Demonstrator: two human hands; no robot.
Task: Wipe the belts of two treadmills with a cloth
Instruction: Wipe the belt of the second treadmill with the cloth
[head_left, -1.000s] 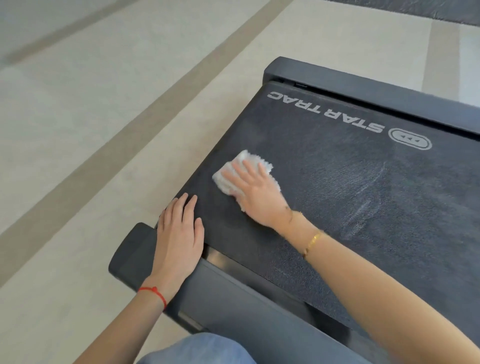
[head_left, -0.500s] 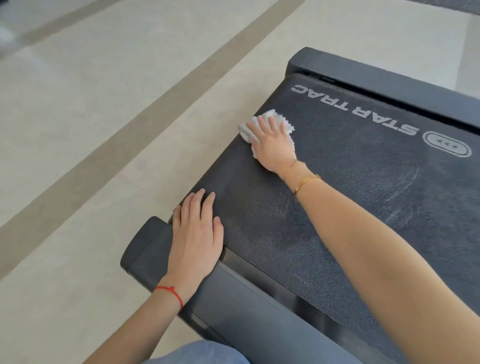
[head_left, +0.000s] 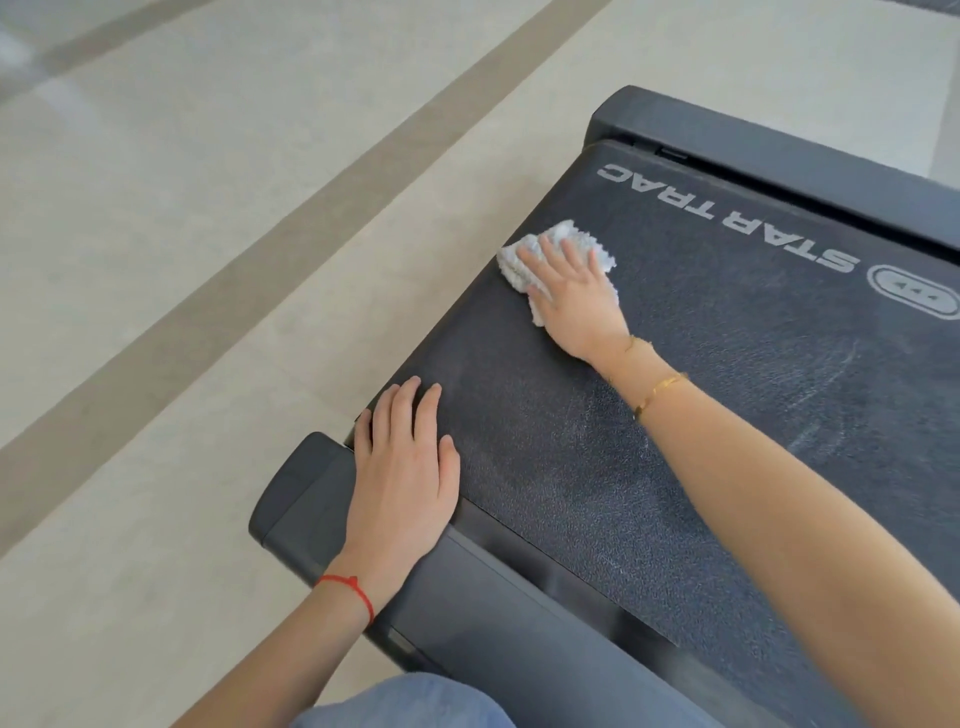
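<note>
One treadmill belt (head_left: 675, 441) in view, its long axis running near-right to far-left. My right hand (head_left: 576, 296) presses one white cloth (head_left: 558, 244) flat at its far-left edge, fingers straight; my left hand (head_left: 405, 478) rests flat, near corner.

Dark charcoal textured treadmill belt (head_left: 649, 467) carries grey lettering and pale streaks. White fluffy cloth (head_left: 566, 244) on it; cream tiled floor (head_left: 208, 260) shows tan stripes.

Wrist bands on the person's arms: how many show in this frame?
2. A thin red string bracelet circles the left wrist, near the treadmill's dark grey end cap. A thin gold chain bracelet sits on the right forearm above the black textured belt. None looks hidden.
</note>
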